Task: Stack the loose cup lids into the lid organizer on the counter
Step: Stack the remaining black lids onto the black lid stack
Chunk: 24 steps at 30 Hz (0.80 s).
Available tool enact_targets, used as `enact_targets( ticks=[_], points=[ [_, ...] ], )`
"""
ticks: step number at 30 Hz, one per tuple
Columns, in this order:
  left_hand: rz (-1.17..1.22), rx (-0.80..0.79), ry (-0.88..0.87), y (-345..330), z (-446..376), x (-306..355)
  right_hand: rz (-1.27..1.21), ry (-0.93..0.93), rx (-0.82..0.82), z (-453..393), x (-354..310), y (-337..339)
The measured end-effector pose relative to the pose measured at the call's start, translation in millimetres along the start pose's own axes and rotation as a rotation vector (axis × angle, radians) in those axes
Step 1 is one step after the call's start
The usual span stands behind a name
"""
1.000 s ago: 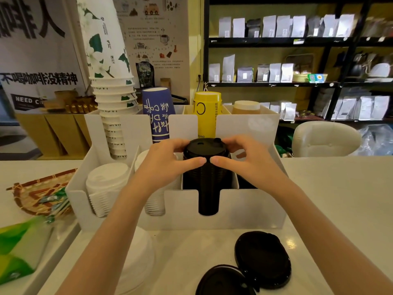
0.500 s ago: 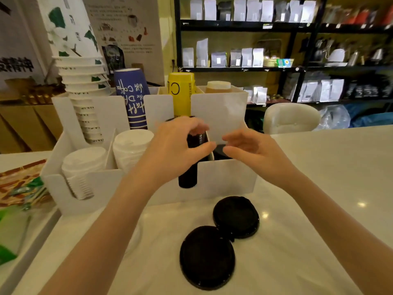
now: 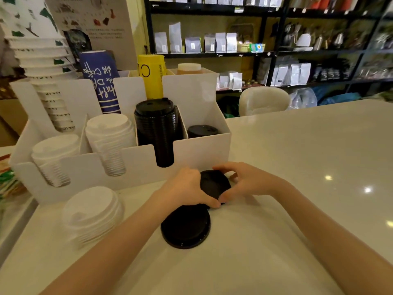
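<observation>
A white lid organizer (image 3: 191,152) stands on the counter. Its slots hold two white lid stacks (image 3: 108,133), a tall black lid stack (image 3: 157,124) and a short black stack (image 3: 202,130). Just in front of it lies a loose black lid (image 3: 214,185). My left hand (image 3: 187,188) and my right hand (image 3: 248,182) close on it from either side, fingers on its rim. A second loose black lid (image 3: 185,226) lies flat nearer to me, partly under my left hand. A stack of loose white lids (image 3: 91,211) sits on the counter at the left.
Paper cup stacks, white-green (image 3: 42,67), blue (image 3: 100,79) and yellow (image 3: 152,75), rise from the organizer's back slots. The white counter (image 3: 308,167) stretches to the right. A pale chair back (image 3: 263,101) and dark shelves with bags (image 3: 212,43) stand behind.
Both hands have left the tall black stack in the organizer and dropped down to the loose black lid on the counter. The camera has tilted down and left.
</observation>
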<state>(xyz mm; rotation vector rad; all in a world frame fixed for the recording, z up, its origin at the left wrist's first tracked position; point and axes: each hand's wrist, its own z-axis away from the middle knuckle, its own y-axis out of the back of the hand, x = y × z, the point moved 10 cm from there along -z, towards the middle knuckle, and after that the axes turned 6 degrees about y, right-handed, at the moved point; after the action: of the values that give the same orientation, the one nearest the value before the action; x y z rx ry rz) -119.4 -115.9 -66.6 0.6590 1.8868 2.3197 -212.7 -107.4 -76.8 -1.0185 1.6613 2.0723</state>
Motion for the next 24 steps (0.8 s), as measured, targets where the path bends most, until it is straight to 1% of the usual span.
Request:
enact_targets(
  ticks=[5,12,18,24],
  points=[
    [0.078,0.014,-0.035,-1,-2,1,-0.006,0.006,0.032,1,0,4],
    [0.292,0.07,-0.095,20,0,10,-0.012,0.027,0.176,15,-12,37],
    [0.495,0.218,-0.215,65,19,19,-0.126,0.11,0.31,24,-38,65],
    [0.581,0.447,-0.212,114,32,-2,-0.151,0.242,0.398,17,-82,93]
  ],
)
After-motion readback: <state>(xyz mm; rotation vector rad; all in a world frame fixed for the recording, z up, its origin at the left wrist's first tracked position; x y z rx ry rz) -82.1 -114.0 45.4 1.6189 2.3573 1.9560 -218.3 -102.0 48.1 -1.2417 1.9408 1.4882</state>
